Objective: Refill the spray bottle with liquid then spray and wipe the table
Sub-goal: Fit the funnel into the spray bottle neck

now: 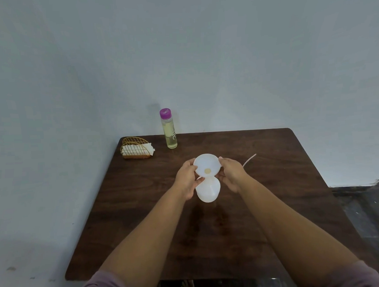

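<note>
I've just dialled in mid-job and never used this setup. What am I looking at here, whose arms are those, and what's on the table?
No machine: one camera on a person's head looks down at their bare arms. The left hand and right hand hold a white funnel over a white bottle on the brown table. Further back stand a clear bottle of yellowish liquid with a purple cap and a gold wire holder with white napkins. A thin tube pokes out behind the right hand.

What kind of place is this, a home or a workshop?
Probably a plain room at home, though not certain: a dark wooden table against a bare pale wall, with a wire napkin holder on it and dark floor tiles.
</note>
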Demonstrator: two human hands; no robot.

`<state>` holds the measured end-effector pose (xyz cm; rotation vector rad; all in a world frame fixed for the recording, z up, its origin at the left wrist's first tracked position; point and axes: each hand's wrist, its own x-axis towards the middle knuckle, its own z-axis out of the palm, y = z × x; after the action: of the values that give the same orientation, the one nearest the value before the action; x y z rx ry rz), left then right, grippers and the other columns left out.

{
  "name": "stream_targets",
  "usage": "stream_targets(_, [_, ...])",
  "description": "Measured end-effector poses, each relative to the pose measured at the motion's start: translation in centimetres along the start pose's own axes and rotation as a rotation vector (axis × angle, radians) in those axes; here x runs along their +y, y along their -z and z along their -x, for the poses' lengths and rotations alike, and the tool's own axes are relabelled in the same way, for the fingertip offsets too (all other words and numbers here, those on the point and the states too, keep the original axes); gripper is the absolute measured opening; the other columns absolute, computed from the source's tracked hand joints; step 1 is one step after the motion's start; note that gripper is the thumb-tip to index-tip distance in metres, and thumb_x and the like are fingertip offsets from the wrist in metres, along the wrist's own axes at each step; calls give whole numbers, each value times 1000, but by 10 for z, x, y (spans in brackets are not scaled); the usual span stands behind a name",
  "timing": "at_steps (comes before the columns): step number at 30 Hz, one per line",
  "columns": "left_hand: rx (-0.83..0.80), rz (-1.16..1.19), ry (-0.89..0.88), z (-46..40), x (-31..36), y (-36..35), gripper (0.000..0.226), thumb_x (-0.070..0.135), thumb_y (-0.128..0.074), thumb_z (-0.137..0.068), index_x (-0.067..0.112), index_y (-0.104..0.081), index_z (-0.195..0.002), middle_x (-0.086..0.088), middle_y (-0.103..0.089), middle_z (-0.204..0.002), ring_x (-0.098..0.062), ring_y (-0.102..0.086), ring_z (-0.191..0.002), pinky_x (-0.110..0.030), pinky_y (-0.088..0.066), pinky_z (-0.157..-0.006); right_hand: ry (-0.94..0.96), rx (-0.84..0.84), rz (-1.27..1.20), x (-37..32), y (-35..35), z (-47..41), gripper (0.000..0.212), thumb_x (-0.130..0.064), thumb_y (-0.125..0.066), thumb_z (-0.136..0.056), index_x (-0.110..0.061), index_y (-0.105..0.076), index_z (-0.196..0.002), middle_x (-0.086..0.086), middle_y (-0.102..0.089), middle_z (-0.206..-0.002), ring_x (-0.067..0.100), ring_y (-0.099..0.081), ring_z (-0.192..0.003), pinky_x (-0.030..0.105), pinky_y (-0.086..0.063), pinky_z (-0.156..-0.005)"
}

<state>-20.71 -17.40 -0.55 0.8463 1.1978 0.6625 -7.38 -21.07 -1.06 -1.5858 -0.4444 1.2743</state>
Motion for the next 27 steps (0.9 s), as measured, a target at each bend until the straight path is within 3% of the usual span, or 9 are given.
stream_targets(12, [26, -97, -33, -6, -3, -3, 36, 15, -44, -102, 16, -45, -138, -9, -51, -137, -24, -54, -117, -42, -49, -101, -21, 47, 6, -2, -2, 0, 20, -30, -43, -101, -15, -56, -106, 0, -58, -92, 21, -59, -89, 34, -52, -82])
stream_targets(17, [58, -103, -36, -6, -1, -4, 40, 15, -47, -102, 15, -44, -141, -8, -48, -140, -22, -52, -117, -42, -48, -103, -5, 36, 29, -5, 2, 0, 25, -29, -42, -102, -12, -58, -111, 2, -59, -97, 21, -59, -94, 37, -52, -89])
stream_targets(21, [86, -102, -40, -6, -3, -7, 40, 16, -49, -100, 16, -44, -140, -8, -49, -138, -23, -53, -116, -42, -49, -101, 23, 42, 110, -2, 5, -3, 26, -28, -48, -99, -14, -56, -119, 6, -59, -114, 23, -59, -102, 42, -51, -95])
stream_targets(25, [129, -109, -54, -6, -3, -7, 41, 16, -51, -100, 17, -45, -141, -7, -50, -138, -21, -53, -115, -40, -50, -99, 47, 61, 173, -2, 8, -1, 21, -29, -51, -97, -18, -53, -115, 7, -57, -122, 23, -58, -104, 43, -52, -94])
stream_targets(27, [148, -113, -64, -5, -3, -6, 42, 16, -52, -99, 17, -45, -141, -6, -50, -139, -20, -52, -114, -36, -50, -97, 71, 78, 211, -4, 8, 0, 30, -29, -53, -97, -18, -48, -125, 6, -53, -127, 23, -55, -109, 42, -51, -95])
